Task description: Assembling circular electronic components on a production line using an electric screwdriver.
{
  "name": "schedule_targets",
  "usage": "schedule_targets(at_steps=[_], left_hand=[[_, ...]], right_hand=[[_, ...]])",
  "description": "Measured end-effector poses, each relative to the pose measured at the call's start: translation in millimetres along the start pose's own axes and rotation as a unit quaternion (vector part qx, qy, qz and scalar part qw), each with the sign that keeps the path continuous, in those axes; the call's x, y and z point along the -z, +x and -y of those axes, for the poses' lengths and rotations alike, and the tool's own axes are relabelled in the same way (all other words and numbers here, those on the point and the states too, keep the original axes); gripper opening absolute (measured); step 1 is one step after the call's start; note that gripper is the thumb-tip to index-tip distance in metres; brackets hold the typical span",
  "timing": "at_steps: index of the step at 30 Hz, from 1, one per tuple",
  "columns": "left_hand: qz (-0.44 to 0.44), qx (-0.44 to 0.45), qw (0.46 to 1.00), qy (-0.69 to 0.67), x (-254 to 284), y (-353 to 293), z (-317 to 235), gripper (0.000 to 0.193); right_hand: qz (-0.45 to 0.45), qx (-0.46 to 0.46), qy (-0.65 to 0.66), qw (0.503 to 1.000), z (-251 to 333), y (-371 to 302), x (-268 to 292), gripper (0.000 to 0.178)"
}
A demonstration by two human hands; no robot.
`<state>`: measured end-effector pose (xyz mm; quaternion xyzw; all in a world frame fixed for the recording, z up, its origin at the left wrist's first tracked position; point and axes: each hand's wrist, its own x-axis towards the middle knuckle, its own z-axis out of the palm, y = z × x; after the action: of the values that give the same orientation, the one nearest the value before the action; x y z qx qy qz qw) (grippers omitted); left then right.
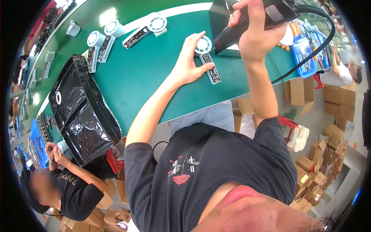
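Note:
A small handheld fan [211, 69] lies on the green table, its round pale-blue head away from me and its handle, with a dark circuit board showing, toward me. My left hand [189, 62] is closed around it, fingers at the head and thumb on the handle. In my right hand [258, 38] is a black corded electric screwdriver [236, 33], tilted so that its tip points down left, close to the fan's head. Whether the tip touches the fan, I cannot tell. Farther left lie similar fans, one of them a fan [157, 24] with its board exposed.
A black plastic-lined bin [87, 112] stands at the table's left, beside a co-worker's hands [58, 154]. A dark box-shaped stand [222, 23] is behind the screwdriver. Its cable [326, 40] loops to the right, near blue trays [303, 58] of parts. Cardboard boxes [322, 154] fill the floor.

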<state>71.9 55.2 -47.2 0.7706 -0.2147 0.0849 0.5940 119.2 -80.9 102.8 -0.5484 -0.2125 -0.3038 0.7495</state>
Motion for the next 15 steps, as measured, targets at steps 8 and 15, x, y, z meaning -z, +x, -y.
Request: schedule_targets(at_steps=[8, 15], left_hand=[[-0.002, 0.016, 1.0, -0.005, 1, -2, -2, 0.1], [-0.036, 0.002, 0.999, -0.039, 1, -3, -3, 0.061]], right_hand=[[0.032, -0.015, -0.02, 0.999, -4, -4, 6, 0.029], [0.02, -0.011, -0.007, 1.0, 6, 0, 6, 0.024]])
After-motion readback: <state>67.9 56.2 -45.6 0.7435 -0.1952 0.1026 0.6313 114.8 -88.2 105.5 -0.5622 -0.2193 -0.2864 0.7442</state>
